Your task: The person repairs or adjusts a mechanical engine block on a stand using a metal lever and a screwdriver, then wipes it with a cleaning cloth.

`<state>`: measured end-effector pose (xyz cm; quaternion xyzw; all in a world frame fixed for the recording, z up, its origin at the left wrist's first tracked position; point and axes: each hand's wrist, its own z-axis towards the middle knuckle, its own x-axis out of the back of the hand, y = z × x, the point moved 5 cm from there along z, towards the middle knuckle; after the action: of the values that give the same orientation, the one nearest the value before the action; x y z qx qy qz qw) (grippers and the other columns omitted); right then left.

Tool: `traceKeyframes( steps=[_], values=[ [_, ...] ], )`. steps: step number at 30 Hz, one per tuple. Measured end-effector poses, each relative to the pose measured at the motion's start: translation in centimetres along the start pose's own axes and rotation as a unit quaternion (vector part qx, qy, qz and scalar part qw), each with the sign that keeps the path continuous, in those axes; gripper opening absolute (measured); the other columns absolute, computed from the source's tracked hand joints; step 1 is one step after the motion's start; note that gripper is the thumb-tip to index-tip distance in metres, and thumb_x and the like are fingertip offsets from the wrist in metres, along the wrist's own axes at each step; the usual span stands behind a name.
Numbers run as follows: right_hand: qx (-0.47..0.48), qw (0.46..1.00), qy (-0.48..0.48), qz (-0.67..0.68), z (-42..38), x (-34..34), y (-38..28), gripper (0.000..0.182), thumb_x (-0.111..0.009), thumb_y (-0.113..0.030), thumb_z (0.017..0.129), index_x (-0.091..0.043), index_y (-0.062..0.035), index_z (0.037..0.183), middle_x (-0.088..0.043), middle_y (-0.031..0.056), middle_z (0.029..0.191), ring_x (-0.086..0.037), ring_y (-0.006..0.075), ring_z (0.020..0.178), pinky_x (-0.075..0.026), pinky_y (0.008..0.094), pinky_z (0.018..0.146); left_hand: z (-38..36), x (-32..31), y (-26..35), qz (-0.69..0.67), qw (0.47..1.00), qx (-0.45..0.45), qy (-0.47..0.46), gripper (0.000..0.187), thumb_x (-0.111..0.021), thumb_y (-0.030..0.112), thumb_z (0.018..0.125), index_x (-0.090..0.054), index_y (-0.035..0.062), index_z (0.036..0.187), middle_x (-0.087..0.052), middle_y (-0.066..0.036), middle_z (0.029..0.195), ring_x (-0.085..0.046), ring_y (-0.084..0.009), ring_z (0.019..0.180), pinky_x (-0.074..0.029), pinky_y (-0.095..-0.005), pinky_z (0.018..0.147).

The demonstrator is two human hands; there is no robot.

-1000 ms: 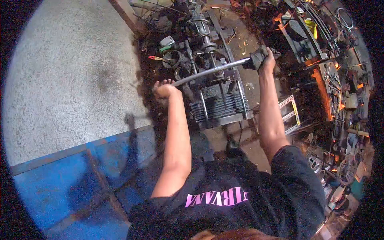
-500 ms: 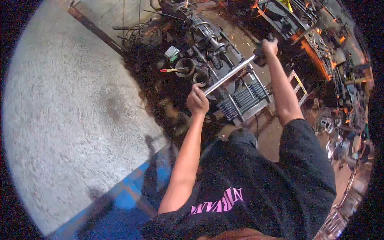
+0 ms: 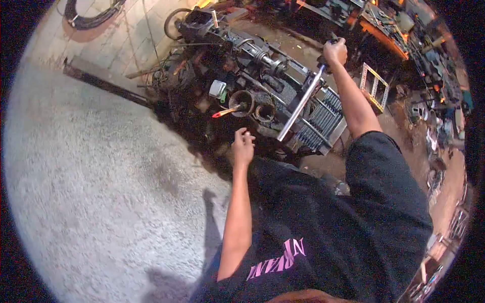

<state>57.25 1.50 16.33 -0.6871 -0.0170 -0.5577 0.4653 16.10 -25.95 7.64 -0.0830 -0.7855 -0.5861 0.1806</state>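
The metal bar (image 3: pixel 301 106) slants across the machine (image 3: pixel 255 53), its dark upper end gripped in the right hand (image 3: pixel 335 51). The left hand (image 3: pixel 243 147), apart from the bar's lower end, has loosely curled, unclosed fingers. A pot (image 3: pixel 234 100) holds a brush (image 3: pixel 226 111); a rough grey surface (image 3: pixel 111 166) spreads leftward, and a cluttered bench (image 3: pixel 386 38) stands beyond.

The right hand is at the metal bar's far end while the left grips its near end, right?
Not quite: the head view shows the left hand apart from the near end of the metal bar; the right hand is at its far end.
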Motion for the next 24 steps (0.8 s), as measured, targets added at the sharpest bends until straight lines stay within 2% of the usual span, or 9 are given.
traceKeyframes(
  steps=[6,9,12,13,14,16,17,21,24],
  values=[
    [-0.001,0.997,0.078,-0.019,-1.4,0.7,0.2,0.054,-0.066,-0.039,0.079,-0.050,-0.0084,0.121,-0.054,0.0166,0.121,-0.060,0.0383,0.105,-0.050,0.0472,0.088,9.3,6.2,-5.6,0.050,0.998,0.020,-0.032,0.029,-0.048,0.027,0.099,-0.053,0.0044,0.116,-0.069,-0.009,0.089,-0.062,-0.0132,0.062,-0.049,-0.0290,0.055],
    [0.019,0.992,0.112,-0.051,-1.6,1.1,-0.1,0.048,-0.063,-0.041,0.081,-0.056,-0.0069,0.114,-0.053,0.0173,0.118,-0.060,0.0389,0.103,-0.050,0.0467,0.085,13.8,8.2,-4.8,0.164,0.986,-0.002,-0.034,0.029,-0.051,0.024,0.093,-0.055,0.0045,0.114,-0.069,-0.014,0.092,-0.064,-0.0339,0.091,-0.048,-0.0458,0.080],
    [0.032,0.984,0.177,-0.019,-3.7,2.8,-0.6,0.046,-0.065,-0.039,0.080,-0.058,-0.0068,0.111,-0.055,0.0172,0.110,-0.061,0.0375,0.097,-0.051,0.0464,0.082,16.8,9.1,-0.6,0.280,0.955,-0.089,-0.035,0.034,-0.054,0.025,0.090,-0.052,0.0046,0.117,-0.067,-0.016,0.098,-0.062,-0.0356,0.096,-0.047,-0.0469,0.083],
    [0.068,0.971,0.231,0.007,-5.2,3.4,-0.4,0.041,-0.069,-0.034,0.078,-0.061,-0.0063,0.107,-0.057,0.0163,0.104,-0.061,0.0363,0.091,-0.050,0.0456,0.080,18.4,8.9,-1.3,0.270,0.954,-0.105,-0.076,0.043,-0.055,0.025,0.090,-0.046,0.0024,0.124,-0.060,-0.021,0.113,-0.058,-0.0396,0.104,-0.045,-0.0478,0.087],
    [0.077,0.956,0.280,0.037,-6.4,3.8,0.6,0.035,-0.070,-0.029,0.077,-0.063,-0.0047,0.102,-0.060,0.0157,0.098,-0.061,0.0357,0.090,-0.049,0.0442,0.079,19.2,8.8,-1.4,0.267,0.954,-0.108,-0.085,0.043,-0.055,0.025,0.090,-0.046,0.0024,0.124,-0.060,-0.021,0.113,-0.058,-0.0396,0.104,-0.045,-0.0478,0.087],
    [0.119,0.926,0.350,0.080,-11.9,6.7,0.9,0.029,-0.068,-0.022,0.082,-0.063,-0.0005,0.101,-0.063,0.0191,0.101,-0.059,0.0355,0.097,-0.047,0.0423,0.086,20.5,7.8,-0.1,0.291,0.937,-0.181,-0.065,0.052,-0.056,0.026,0.089,-0.040,-0.0003,0.130,-0.049,-0.026,0.127,-0.052,-0.0433,0.113,-0.043,-0.0482,0.093],
    [0.155,0.910,0.370,0.105,-15.7,9.0,-0.2,0.028,-0.067,-0.021,0.085,-0.064,-0.0016,0.105,-0.064,0.0180,0.099,-0.060,0.0348,0.096,-0.045,0.0411,0.088,20.7,7.2,0.8,0.303,0.932,-0.163,-0.112,0.058,-0.056,0.029,0.089,-0.036,-0.0015,0.134,-0.044,-0.027,0.131,-0.048,-0.0453,0.116,-0.040,-0.0485,0.096],
    [0.039,0.957,0.276,0.081,-25.3,9.1,3.7,0.021,-0.066,-0.018,0.086,-0.063,-0.0014,0.098,-0.064,0.0168,0.098,-0.062,0.0334,0.091,-0.047,0.0391,0.083,23.0,4.6,-1.8,0.322,0.887,-0.271,-0.189,0.053,-0.054,0.029,0.090,-0.040,-0.0005,0.132,-0.047,-0.027,0.128,-0.050,-0.0446,0.114,-0.042,-0.0490,0.094],
    [0.019,0.984,0.175,-0.010,-30.9,5.5,3.1,0.023,-0.064,-0.021,0.085,-0.060,-0.0042,0.100,-0.060,0.0191,0.094,-0.059,0.0379,0.093,-0.048,0.0436,0.078,24.5,3.9,-4.0,0.324,0.874,-0.240,-0.272,0.046,-0.053,0.028,0.090,-0.045,0.0003,0.126,-0.050,-0.025,0.124,-0.053,-0.0441,0.110,-0.044,-0.0495,0.091]
  ],
)
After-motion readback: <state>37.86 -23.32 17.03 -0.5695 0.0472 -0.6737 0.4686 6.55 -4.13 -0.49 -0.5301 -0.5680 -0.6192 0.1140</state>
